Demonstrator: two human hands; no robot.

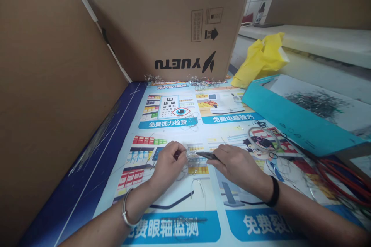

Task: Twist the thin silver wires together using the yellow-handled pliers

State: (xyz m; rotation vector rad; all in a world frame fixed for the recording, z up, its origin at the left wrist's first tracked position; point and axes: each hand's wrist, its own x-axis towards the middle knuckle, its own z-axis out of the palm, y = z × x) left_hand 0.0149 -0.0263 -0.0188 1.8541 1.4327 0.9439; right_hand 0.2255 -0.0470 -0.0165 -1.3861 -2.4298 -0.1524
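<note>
My left hand (pixel 171 160), with a silver bangle on its wrist, is closed with thumb and fingertips pinched on thin wire. Loose thin wires (pixel 193 158) lie in a small tangle between my hands. My right hand (pixel 232 162), with a black band on the wrist, grips a dark pointed tool (pixel 207 156) like tweezers or pliers. The tool's tip points left and reaches the tangle. Whether the tip is shut on a wire is too small to tell. Bent wire pieces (pixel 198 187) lie just below on the printed sheet (pixel 208 200).
Cardboard panels (pixel 168 15) stand at the back and left. A teal box (pixel 278 115) at the right holds a pile of wires (pixel 317 104). Beside it are a yellow bag (pixel 261 60), a clear ring (pixel 263 139) and red cable (pixel 342 181). More wires (pixel 91 139) lie at left.
</note>
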